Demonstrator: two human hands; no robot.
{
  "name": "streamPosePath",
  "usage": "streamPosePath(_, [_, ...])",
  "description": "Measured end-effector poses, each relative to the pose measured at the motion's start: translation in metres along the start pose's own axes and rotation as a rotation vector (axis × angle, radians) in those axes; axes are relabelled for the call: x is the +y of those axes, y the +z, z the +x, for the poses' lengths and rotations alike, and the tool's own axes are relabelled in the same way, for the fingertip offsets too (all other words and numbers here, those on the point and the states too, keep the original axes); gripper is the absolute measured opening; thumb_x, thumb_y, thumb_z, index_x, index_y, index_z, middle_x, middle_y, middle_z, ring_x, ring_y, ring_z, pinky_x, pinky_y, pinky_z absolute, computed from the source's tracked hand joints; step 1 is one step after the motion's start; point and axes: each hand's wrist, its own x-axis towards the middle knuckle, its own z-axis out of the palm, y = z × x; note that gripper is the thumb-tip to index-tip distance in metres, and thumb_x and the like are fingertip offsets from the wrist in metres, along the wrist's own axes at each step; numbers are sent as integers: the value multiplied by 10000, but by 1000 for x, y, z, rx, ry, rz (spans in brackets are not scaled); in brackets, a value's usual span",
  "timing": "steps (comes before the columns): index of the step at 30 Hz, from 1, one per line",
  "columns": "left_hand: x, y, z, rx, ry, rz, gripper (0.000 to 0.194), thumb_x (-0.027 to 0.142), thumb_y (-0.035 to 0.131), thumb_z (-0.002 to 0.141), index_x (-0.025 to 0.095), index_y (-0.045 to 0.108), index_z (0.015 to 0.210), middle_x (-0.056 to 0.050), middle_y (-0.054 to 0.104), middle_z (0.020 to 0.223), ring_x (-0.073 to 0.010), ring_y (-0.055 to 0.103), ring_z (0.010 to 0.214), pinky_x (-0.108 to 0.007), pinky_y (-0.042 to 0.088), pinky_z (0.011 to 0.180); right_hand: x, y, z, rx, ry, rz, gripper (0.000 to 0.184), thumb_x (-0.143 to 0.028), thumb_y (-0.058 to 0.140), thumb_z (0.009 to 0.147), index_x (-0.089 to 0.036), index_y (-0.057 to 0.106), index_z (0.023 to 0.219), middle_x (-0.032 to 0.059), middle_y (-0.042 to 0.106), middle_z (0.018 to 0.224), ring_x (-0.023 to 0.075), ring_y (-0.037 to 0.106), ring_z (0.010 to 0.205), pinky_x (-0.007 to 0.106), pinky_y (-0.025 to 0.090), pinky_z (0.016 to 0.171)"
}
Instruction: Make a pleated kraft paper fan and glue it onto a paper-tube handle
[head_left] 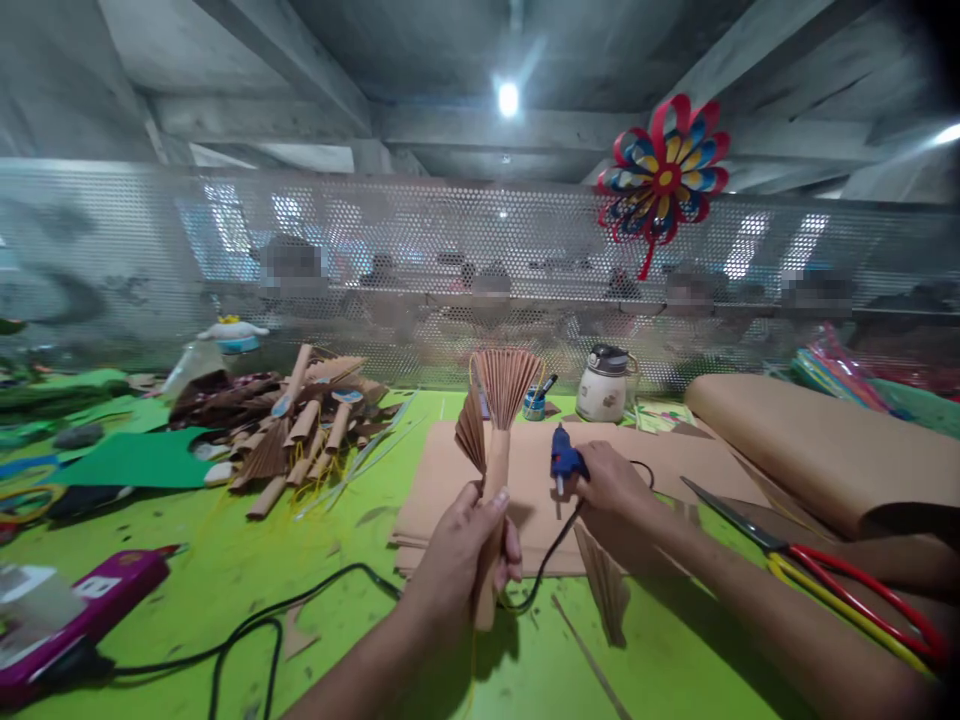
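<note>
My left hand (484, 545) is wrapped round a brown paper tube that carries a pleated paper fan (506, 390) at its top, held upright over the table. A second pleated piece (470, 430) spreads from the tube's left side, and yellow string trails along it. My right hand (611, 480) grips a blue hot glue gun (566, 458), its nozzle pointing away from me and a glue stick showing below. The gun is just right of the tube, apart from it. Below my right hand lies a loose pleated strip (604, 590).
Brown paper sheets (442, 460) lie behind my hands. To the right are large scissors (780, 550) and rolled kraft paper (817, 440). Several finished paper tubes (315, 430) are piled left. A black cord (300, 600) runs to a purple power strip (105, 600). A white jar (602, 385) stands behind.
</note>
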Motion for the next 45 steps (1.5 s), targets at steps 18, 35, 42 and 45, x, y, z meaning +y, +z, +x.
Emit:
streamPosePath(18, [1, 8, -6, -124, -73, -217, 347, 461, 432, 905, 182, 558, 1068, 13, 496, 592, -79, 466, 455, -156, 311, 388, -10, -67, -93, -243, -134, 1230, 485, -522, 370, 921, -160, 692, 953, 136, 689, 870, 228, 632, 798, 325, 439, 643])
streamPosePath(35, [1, 14, -12, -151, -117, -310, 311, 424, 411, 920, 163, 571, 974, 6, 491, 590, -75, 466, 438, -155, 308, 377, -18, -68, -90, -204, -108, 1118, 490, -542, 366, 915, -169, 673, 836, 83, 643, 751, 157, 544, 638, 276, 436, 589])
streamPosePath(42, [1, 17, -12, -135, -116, -320, 319, 414, 394, 928, 147, 568, 940, 10, 486, 578, -70, 454, 413, -146, 295, 351, -15, -65, -91, -140, -104, 1030, 504, -542, 368, 916, -161, 653, 751, 75, 619, 729, 154, 535, 647, 277, 427, 615])
streamPosePath(45, [1, 17, -12, -136, -131, -309, 332, 431, 396, 925, 144, 562, 939, 18, 476, 564, -68, 443, 405, -142, 289, 344, -13, -61, -92, -165, -79, 1073, 484, -529, 377, 919, -152, 656, 798, 75, 617, 738, 156, 553, 667, 268, 427, 605])
